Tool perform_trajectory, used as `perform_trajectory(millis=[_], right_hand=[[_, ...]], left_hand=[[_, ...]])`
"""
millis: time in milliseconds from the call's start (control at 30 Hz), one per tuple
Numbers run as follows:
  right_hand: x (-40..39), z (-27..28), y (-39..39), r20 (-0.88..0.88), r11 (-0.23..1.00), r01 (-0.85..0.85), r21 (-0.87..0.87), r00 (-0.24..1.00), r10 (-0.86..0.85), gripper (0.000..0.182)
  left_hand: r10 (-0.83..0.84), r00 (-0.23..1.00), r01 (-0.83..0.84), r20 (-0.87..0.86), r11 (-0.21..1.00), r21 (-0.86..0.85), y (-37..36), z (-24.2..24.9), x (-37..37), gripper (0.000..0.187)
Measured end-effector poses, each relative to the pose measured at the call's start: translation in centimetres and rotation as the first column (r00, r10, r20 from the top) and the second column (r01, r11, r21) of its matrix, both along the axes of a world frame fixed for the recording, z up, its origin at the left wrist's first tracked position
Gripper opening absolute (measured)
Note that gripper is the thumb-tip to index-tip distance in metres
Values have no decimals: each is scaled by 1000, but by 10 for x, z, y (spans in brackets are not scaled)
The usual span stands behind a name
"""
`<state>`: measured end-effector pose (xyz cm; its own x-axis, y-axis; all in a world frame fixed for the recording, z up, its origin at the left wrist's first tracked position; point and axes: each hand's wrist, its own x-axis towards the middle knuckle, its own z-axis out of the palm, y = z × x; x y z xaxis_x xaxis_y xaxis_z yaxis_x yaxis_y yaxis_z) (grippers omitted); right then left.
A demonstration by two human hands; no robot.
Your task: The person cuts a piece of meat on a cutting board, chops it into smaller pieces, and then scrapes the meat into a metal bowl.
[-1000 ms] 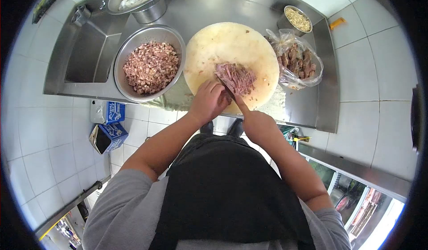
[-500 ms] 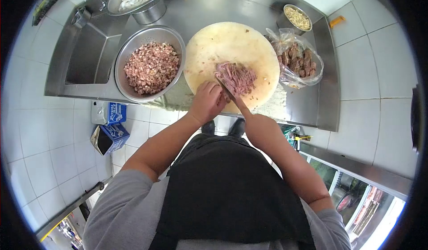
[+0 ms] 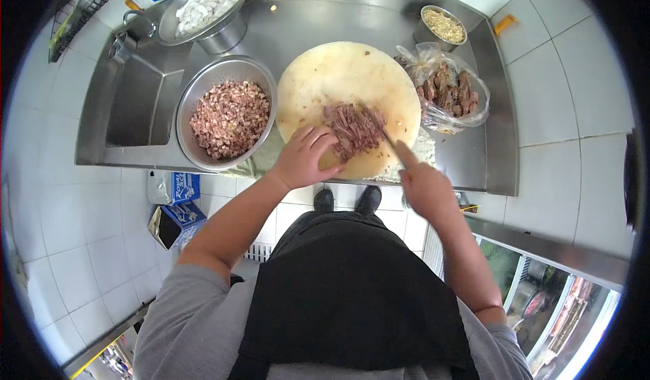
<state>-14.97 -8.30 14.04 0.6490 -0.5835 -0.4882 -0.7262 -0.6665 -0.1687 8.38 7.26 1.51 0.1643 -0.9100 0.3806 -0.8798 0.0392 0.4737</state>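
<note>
A pile of sliced meat [image 3: 353,128] lies on the round cutting board [image 3: 325,61], its strips pinkish-brown. My right hand [image 3: 428,189] grips the handle of a knife [image 3: 391,141]. The blade, blurred by motion, sits at the right side of the meat and points away from me. On the left edge of the board rests my left hand [image 3: 308,158], fingers apart, the fingertips beside the meat. It holds nothing that I can see. Small meat scraps are scattered over the board.
Left of the board stands a metal bowl [image 3: 184,119] of diced meat. Behind it is a colander [image 3: 170,33] of pale pieces, near the sink [image 3: 139,109]. At right are a plastic bag [image 3: 479,112] of browned meat and a metal container [image 3: 428,36] of chopped bits.
My left hand has opened out from its curled hold and shifted left. My right hand has moved right with the knife, from the meat's near left side to its right.
</note>
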Motion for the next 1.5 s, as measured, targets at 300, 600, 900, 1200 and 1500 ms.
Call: perform_trajectory(millis=[300, 600, 900, 1200, 1500], right_hand=[[5, -67, -38, 87, 995, -72, -75, 993, 78, 53], [13, -57, -68, 163, 918, -394, -38, 904, 395, 51], [-26, 0, -91, 153, 964, -253, 78, 959, 240, 50], [-47, -9, -67, 239, 974, -103, 204, 969, 53, 50], [-80, -19, -64, 277, 981, 6, 195, 959, -61, 50]], left_hand=[[-388, 887, 311, 250, 903, 298, -69, 6, 24, 97], [-358, 857, 290, 371, 930, 228, -75, 6, 2, 86], [-54, 996, 50, 65, 997, 55, -60, 9, -8, 63], [245, 969, -201, -29, 853, 482, -60, 19, 60, 14], [175, 858, 8, -483, 936, 353, -78, 71, 57, 16]])
